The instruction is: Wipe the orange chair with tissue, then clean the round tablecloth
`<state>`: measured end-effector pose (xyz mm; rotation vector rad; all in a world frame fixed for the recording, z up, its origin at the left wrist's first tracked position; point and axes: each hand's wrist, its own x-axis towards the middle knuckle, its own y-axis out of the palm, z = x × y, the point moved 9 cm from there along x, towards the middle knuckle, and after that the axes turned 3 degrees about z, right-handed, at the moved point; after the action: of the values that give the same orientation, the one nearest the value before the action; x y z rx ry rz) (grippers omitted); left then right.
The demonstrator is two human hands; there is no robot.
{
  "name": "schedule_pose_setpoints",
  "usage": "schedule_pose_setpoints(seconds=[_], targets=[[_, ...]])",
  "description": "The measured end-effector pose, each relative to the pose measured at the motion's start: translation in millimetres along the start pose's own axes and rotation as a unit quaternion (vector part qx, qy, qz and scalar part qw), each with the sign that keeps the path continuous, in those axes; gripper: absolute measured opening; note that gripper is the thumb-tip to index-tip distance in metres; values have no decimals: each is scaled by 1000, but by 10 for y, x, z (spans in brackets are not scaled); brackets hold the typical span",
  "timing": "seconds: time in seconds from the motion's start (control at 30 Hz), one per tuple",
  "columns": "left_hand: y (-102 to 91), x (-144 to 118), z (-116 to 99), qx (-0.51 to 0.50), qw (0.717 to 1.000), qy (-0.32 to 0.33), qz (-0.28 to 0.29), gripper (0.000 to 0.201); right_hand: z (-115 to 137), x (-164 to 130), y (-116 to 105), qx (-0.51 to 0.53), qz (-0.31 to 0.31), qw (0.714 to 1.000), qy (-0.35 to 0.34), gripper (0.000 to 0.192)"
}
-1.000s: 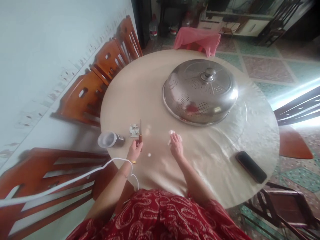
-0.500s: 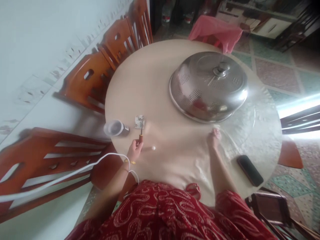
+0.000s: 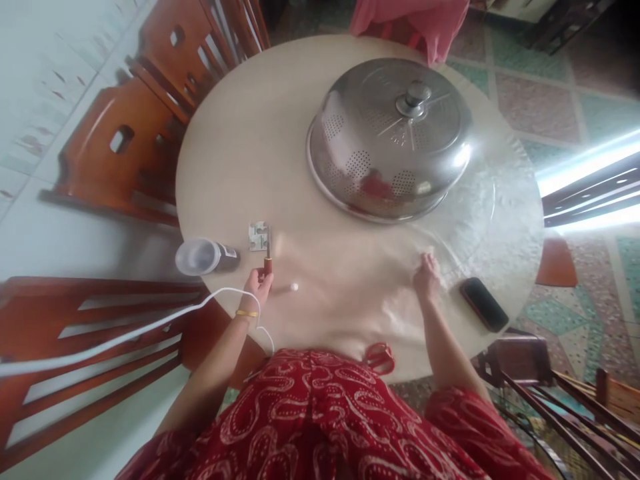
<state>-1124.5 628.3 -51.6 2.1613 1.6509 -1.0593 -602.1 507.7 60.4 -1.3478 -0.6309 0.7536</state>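
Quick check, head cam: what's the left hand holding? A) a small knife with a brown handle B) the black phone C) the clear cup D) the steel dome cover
A: the left hand is closed around the brown handle of a small knife, blade pointing away over the table; the phone lies near the right hand, and the dome cover and cup sit untouched.

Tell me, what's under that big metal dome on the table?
Through the perforations of the metal dome only a blurry red patch shows near its front rim. Whatever sits underneath is otherwise covered, so I cannot tell what it is.
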Motion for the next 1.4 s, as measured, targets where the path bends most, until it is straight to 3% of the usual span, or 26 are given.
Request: schedule_pose_setpoints(seconds=[0.03, 0.07, 0.1, 0.2, 0.27, 0.3, 0.37, 0.47, 0.53, 0.6, 0.67, 0.73, 0.8, 0.87, 0.9, 0.97, 1.07, 1.17, 1.2, 1.27, 1.33, 1.4], targets=[[7, 8, -14, -5, 1000, 1, -2, 42, -46, 166, -13, -4, -9, 999, 37, 51], [18, 11, -34, -11, 1000, 1, -4, 42, 75, 263, 55, -2, -2, 999, 51, 50], [32, 12, -59, -17, 1000, 1, -7, 43, 347, 282, 185, 7, 15, 999, 40, 50], [106, 10, -140, -38, 999, 3, 4, 45, 1586, -139, 686, 39, 82, 992, -88, 54], [130, 9, -167, -46, 999, 4, 11, 46, 2189, -622, 913, 56, 131, 973, -180, 54], [125, 9, -162, -45, 999, 2, 11, 46, 2321, -831, 964, 60, 156, 961, -220, 54], [94, 7, -117, -45, 999, -4, 11, 46, 2223, -1016, 930, 60, 181, 947, -259, 55], [40, -6, -21, -49, 999, -7, 13, 46, 1703, -620, 723, 41, 140, 966, -211, 55], [13, -23, 40, -49, 999, -11, 8, 45, 1685, -219, 720, 39, 120, 973, -192, 55], [10, -41, 82, -49, 999, -20, 2, 43, 2123, 13, 934, 49, 153, 961, -226, 55], [28, -53, 88, -44, 999, -24, 0, 42, 2773, -9, 1231, 57, 208, 939, -269, 53], [39, -56, 65, -36, 999, -19, -6, 40, 3310, -225, 1423, 62, 236, 925, -291, 52], [50, -49, 60, -28, 999, -18, -6, 39, 3549, -586, 1459, 70, 254, 908, -326, 52], [54, -35, 89, -24, 999, -22, 0, 40, 3359, -939, 1351, 72, 260, 896, -352, 53], [55, -26, 112, -21, 999, -24, 4, 41, 3104, -1055, 1254, 68, 256, 899, -350, 54], [39, -8, 155, -9, 1000, -22, 5, 41, 2355, -1090, 989, 47, 222, 925, -304, 55], [19, 10, 181, 10, 1000, -12, -3, 40, 1089, -717, 490, 4, 128, 974, -186, 57], [48, 5, 123, 7, 1000, -4, -1, 39, 283, -101, 177, -21, 63, 996, -62, 56], [68, -1, 91, 3, 1000, -3, 3, 38, 184, 83, 145, -22, 46, 998, -21, 56], [110, -17, 23, 0, 1000, -4, 9, 36, 302, 295, 205, -5, 22, 999, 25, 54], [147, -32, -41, 8, 1000, -5, 12, 35, 786, 216, 390, 35, 23, 999, -11, 54], [180, -38, -97, 14, 1000, 0, 17, 35, 1364, -159, 596, 76, 47, 992, -86, 55]])
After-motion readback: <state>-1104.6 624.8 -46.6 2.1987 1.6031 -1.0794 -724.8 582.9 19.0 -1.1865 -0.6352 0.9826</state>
